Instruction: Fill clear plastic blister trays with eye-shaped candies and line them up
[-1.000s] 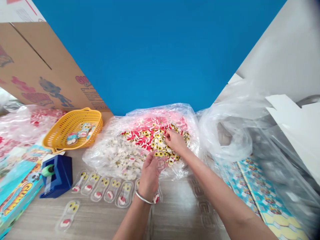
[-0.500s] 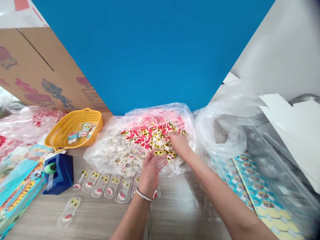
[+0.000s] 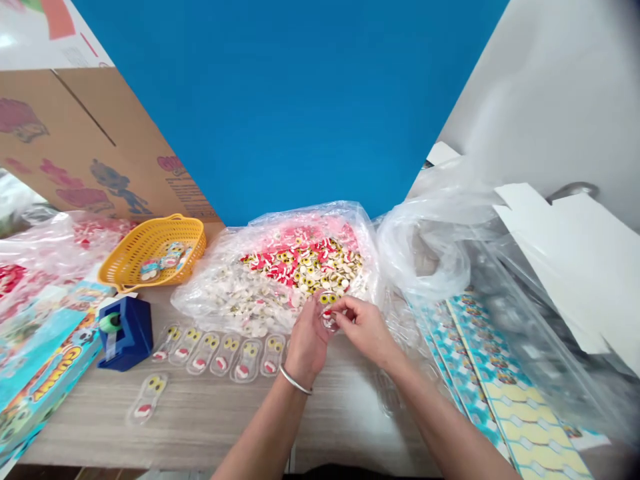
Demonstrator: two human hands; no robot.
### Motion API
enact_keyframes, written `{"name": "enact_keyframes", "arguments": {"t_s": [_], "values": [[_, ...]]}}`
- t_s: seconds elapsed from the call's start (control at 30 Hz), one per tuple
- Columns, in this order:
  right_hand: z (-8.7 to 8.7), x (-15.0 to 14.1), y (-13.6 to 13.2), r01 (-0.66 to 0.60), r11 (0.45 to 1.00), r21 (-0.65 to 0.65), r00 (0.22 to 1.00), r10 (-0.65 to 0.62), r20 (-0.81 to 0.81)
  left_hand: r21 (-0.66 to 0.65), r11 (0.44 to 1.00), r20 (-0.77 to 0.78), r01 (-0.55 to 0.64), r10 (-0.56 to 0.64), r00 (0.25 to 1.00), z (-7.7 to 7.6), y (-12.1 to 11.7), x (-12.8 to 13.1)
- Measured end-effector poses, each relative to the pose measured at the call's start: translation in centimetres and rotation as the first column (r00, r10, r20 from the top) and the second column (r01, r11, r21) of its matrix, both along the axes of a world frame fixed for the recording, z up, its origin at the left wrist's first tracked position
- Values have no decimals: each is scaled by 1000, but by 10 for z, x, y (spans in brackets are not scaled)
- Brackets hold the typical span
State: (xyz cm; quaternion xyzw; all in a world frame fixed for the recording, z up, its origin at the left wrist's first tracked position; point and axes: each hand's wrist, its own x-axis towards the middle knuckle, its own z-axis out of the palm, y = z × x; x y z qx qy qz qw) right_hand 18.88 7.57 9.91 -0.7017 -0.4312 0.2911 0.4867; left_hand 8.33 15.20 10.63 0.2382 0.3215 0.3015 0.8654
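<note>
My left hand [image 3: 307,343], with a metal bangle at the wrist, holds a clear plastic packet [image 3: 327,310] upright, with yellow gummy eyes showing at its top. My right hand [image 3: 365,327] meets it from the right, its fingertips pinched on a small red-and-white gummy [image 3: 329,315] at the packet. Just behind both hands lies a large clear plastic bag [image 3: 275,267] heaped with red, white and yellow gummies. A row of filled clear packets [image 3: 223,353] lies on the table nearest my left hand, and one more packet [image 3: 147,399] sits below that row.
A yellow mesh basket [image 3: 153,250] with several packets, a blue tape dispenser [image 3: 125,333] and a printed gummy box [image 3: 47,363] stand on the wooden table [image 3: 200,427] at left. Printed sheets [image 3: 485,373], crumpled plastic [image 3: 425,247] and white card [image 3: 565,260] lie right; a blue panel [image 3: 290,100] stands behind.
My right hand has left the gummy pile and moved down and left to the packet in my left hand. The view has shifted, showing more of the table's near side.
</note>
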Motion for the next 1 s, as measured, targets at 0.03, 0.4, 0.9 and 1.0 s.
{"name": "enact_keyframes", "arguments": {"t_s": [0.03, 0.4, 0.9, 1.0], "values": [[2, -4, -5, -3, 1000, -9, 997, 4, 83, 2, 1000, -9, 6, -6, 1000, 0, -3, 1], [22, -13, -41, 68, 967, -246, 827, 84, 556, 43, 990, -128, 136, -129, 983, -3, -29, 13], [24, 230, -39, 594, 759, -269, 729, -365, 579, 43, 988, -258, 147, -131, 957, 1, -30, 27], [22, 212, -39, 488, 828, -276, 800, -298, 522, 34, 984, -266, 174, -158, 951, 2, -34, 21]]}}
